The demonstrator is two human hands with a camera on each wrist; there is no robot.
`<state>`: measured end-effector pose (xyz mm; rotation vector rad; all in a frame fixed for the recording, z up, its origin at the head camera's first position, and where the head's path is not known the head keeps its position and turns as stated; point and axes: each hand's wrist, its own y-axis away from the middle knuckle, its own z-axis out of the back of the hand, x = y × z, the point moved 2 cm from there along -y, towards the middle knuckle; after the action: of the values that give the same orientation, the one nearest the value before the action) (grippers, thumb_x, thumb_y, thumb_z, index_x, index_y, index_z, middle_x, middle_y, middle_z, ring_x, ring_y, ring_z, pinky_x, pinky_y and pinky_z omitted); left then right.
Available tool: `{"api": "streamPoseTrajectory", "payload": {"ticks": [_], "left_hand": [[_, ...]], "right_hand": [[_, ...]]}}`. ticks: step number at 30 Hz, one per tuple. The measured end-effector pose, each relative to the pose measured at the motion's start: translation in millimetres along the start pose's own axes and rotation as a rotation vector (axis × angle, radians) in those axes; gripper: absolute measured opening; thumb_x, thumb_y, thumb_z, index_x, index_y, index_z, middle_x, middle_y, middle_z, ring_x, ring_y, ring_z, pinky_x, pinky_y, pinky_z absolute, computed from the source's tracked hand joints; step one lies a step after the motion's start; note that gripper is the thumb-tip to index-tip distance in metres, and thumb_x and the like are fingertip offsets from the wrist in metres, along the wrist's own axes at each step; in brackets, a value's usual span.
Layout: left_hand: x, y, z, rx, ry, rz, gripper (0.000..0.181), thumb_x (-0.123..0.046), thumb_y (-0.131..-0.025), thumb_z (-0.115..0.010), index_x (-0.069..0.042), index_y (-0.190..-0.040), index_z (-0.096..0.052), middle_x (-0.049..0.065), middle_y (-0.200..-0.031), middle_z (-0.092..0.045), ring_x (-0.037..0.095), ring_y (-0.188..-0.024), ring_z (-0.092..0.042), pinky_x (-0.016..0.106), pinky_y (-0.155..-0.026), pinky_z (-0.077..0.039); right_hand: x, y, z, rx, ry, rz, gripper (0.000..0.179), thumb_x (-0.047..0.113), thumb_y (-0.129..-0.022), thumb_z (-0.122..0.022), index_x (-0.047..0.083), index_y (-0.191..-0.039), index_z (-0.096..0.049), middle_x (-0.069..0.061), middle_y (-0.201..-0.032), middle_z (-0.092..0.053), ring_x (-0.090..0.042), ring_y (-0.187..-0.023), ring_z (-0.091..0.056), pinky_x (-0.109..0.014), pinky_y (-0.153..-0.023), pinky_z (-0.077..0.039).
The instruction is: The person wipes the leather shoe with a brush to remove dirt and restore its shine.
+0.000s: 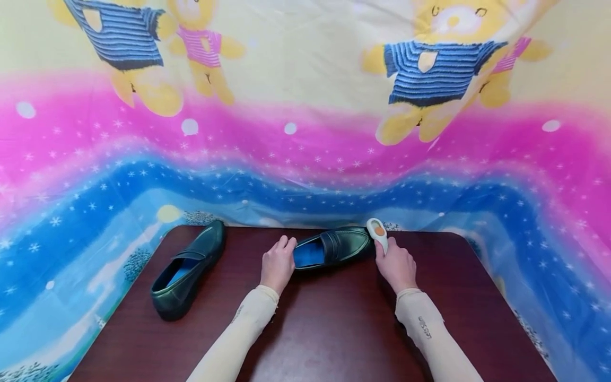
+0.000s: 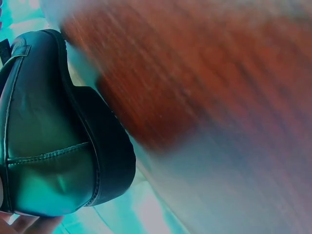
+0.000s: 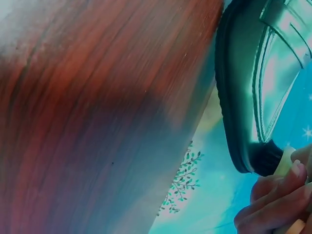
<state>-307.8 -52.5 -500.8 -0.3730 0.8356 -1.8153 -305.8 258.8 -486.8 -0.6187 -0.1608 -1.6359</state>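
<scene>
A dark green-black leather loafer [image 1: 350,245] with a blue insole lies sideways near the table's far edge, toe to the right. My left hand [image 1: 278,264] grips it at the heel; in the left wrist view, fingertips [image 2: 44,225] show under the heel counter [image 2: 48,183]. My right hand [image 1: 398,268] holds a small brush [image 1: 376,232] with a pale looped handle at the toe. Its dark bristles [image 3: 265,157] touch the toe tip in the right wrist view. Whether the sole rests on the table, I cannot tell.
The matching loafer [image 1: 174,302] stands on the left of the dark red-brown table [image 1: 329,329], toe pointing away. A cloth [image 1: 305,148] printed with bears and snowflakes hangs behind the table and down its sides.
</scene>
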Motion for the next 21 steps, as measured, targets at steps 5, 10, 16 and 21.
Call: {"api": "streamPoseTrajectory", "payload": {"ticks": [5, 10, 16, 21], "left_hand": [[2.5, 4.9, 3.7, -0.009, 0.028, -0.021, 0.019, 0.001, -0.088, -0.074, -0.012, -0.099, -0.065, 0.004, -0.087, -0.056, 0.019, -0.074, -0.064, 0.037, -0.054, -0.057], [3.2, 7.8, 7.1, -0.015, 0.054, -0.051, 0.028, 0.006, -0.078, -0.077, -0.014, -0.094, -0.067, 0.001, -0.085, -0.059, 0.019, -0.079, -0.066, 0.039, -0.052, -0.056], [4.3, 7.8, 9.6, -0.02, 0.027, -0.074, 0.034, 0.008, -0.074, -0.074, -0.016, -0.098, -0.067, -0.002, -0.091, -0.068, 0.018, -0.084, -0.066, 0.038, -0.053, -0.057], [3.4, 12.8, 11.1, -0.012, 0.022, -0.122, 0.037, 0.007, -0.071, -0.079, -0.017, -0.098, -0.07, -0.001, -0.09, -0.065, 0.017, -0.082, -0.064, 0.036, -0.054, -0.057]], "right_hand": [[6, 0.8, 1, 0.026, -0.021, 0.002, 0.045, 0.044, -0.109, -0.045, 0.0, -0.107, -0.055, -0.019, -0.076, -0.062, -0.034, -0.061, -0.058, -0.047, -0.053, -0.043], [36, 6.4, 2, 0.122, -0.074, 0.054, 0.045, 0.045, -0.11, -0.043, 0.001, -0.111, -0.057, -0.012, -0.071, -0.054, -0.028, -0.059, -0.051, -0.039, -0.055, -0.04], [78, 16.9, -5, 0.214, -0.124, 0.152, 0.038, 0.044, -0.108, -0.049, 0.007, -0.103, -0.059, -0.006, -0.067, -0.05, -0.022, -0.055, -0.047, -0.034, -0.053, -0.038], [73, 19.3, -8, 0.158, -0.054, 0.148, 0.037, 0.044, -0.107, -0.051, 0.008, -0.098, -0.059, -0.007, -0.066, -0.052, -0.023, -0.057, -0.05, -0.037, -0.054, -0.039]]}}
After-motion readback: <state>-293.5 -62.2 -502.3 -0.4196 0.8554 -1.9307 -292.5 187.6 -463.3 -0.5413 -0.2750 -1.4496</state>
